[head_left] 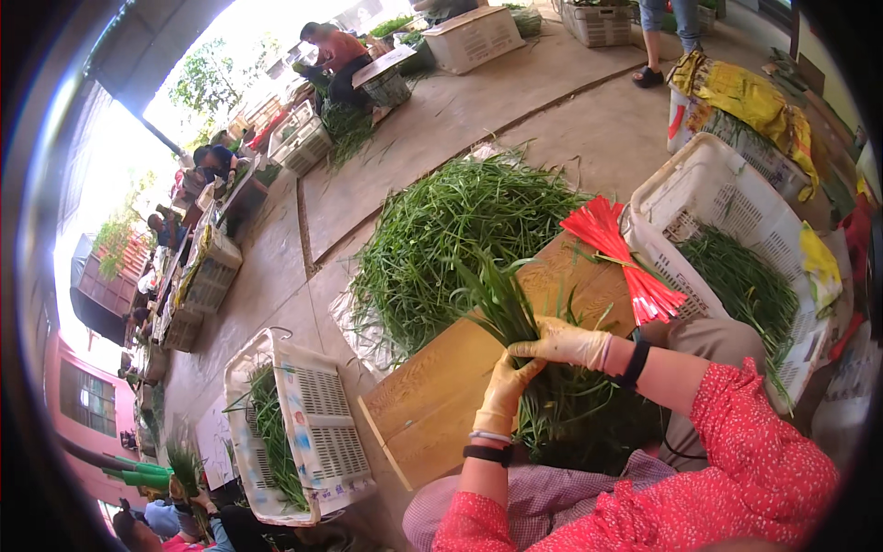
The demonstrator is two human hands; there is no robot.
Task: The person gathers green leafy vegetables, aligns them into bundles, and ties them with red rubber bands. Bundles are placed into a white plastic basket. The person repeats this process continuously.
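Both my hands, in pale yellow gloves, are closed around one bunch of long-leaved greens (pixel 504 308). My left hand (pixel 502 391) grips it from the left and below. My right hand (pixel 566 344) wraps it higher up on the right, fingers touching my left hand. The leaf tips point up and away from me. More greens (pixel 570 414) hang below my hands over my lap, partly hidden by my arms. Under and beyond the bunch is a wooden board (pixel 418 405). A fan of red plastic strips (pixel 625 262) lies at the board's right end.
A big heap of loose greens (pixel 460 230) lies on sheeting beyond the board. White plastic crates of greens stand left (pixel 326 432) and right (pixel 671 202). A yellow sack (pixel 740 97) covers another crate. Several people sit working along the far left; someone stands (pixel 658 37) at the top right.
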